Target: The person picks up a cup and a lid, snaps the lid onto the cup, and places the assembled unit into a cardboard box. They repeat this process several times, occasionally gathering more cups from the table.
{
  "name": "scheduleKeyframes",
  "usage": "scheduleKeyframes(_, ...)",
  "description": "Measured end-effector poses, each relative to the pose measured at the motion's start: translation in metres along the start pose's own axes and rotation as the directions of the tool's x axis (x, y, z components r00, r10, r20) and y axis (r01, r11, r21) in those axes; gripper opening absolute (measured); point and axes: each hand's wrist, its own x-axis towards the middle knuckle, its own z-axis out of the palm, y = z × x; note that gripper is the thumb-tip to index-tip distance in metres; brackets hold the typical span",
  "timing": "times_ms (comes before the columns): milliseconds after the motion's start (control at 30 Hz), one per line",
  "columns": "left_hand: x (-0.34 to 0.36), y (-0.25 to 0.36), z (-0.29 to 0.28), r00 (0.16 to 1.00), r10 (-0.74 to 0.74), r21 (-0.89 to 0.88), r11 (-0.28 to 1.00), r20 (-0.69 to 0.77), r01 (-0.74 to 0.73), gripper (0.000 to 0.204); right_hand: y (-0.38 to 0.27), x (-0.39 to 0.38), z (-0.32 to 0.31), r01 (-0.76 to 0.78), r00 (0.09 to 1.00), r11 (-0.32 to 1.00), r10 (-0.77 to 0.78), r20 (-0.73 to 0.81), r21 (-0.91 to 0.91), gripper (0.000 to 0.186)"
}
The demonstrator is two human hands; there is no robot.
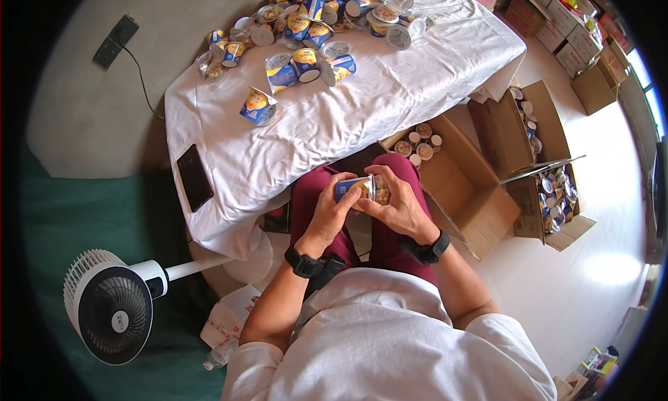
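While hands [324,220] hold cup [344,187] — long axis crosswise; clear end [381,191] right.

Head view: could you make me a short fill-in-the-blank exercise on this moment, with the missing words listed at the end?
1. The cup held in the left hand and the right hand is yellow and ____.
2. The tablecloth is ____ in colour.
3. The fan is toward the picture's ____ edge.
4. The open cardboard boxes lie on the ____ side of the picture.

Missing words: blue; white; left; right.
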Motion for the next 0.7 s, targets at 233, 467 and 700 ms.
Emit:
scheduleKeyframes(233, 0.004, -0.007, -0.002, 0.999, -0.043, -0.104, 0.994, -0.010, 0.042, 0.035, -0.001, -0.002, -0.004, 0.391, 0.906, 0.861, -0.422, -0.027, -0.325, 0.067)
scheduleKeyframes(467, 0.004, -0.011, -0.002, 1.000, -0.015, -0.101, 0.995, 0.011, 0.016, 0.031, 0.006, -0.001, -0.006, 0.216, 0.976, 0.974, -0.213, 0.045, -0.063, 0.072)
scheduleKeyframes(700, -0.001, -0.003, -0.002, 0.989, -0.135, -0.273, 0.951, 0.060, 0.146, 0.032, -0.005, -0.006, -0.008, 0.403, 0.914, 0.869, -0.397, 0.080, -0.286, 0.072)
